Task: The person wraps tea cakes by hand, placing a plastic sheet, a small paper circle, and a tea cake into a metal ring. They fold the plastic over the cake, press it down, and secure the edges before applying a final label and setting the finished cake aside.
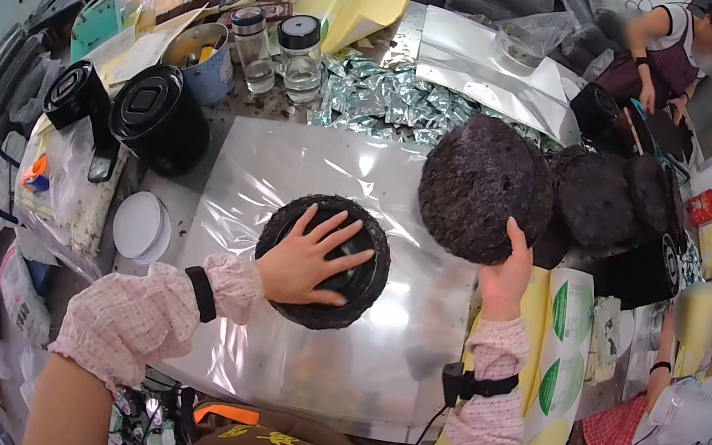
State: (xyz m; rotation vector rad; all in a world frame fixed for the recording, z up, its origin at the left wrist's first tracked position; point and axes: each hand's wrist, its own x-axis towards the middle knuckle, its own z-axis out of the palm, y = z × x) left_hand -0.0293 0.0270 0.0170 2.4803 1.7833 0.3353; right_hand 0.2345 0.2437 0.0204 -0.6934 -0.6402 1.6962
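My left hand [310, 257] lies with fingers spread on a smooth black round piece [351, 278], which looks like a plastic lid or dish. Around that piece shows the rough rim of a dark round cake [281, 211], resembling dried seaweed, on the shiny clear-film-covered sheet [292, 156]. On the right, my right hand [508, 275] grips the lower edge of another dark, rough round cake [484, 187], thumb on its face and fingers hidden behind it. This cake is tilted up, facing me.
More dark round cakes [600, 198] are stacked at right, near a black container [645, 270]. Lidded black tubs [160, 119] and glass jars [297, 59] stand behind. Small green foil packets [394, 98] lie along the back. Printed yellow-backed sheets [561, 348] sit at right. Two people work on the right side.
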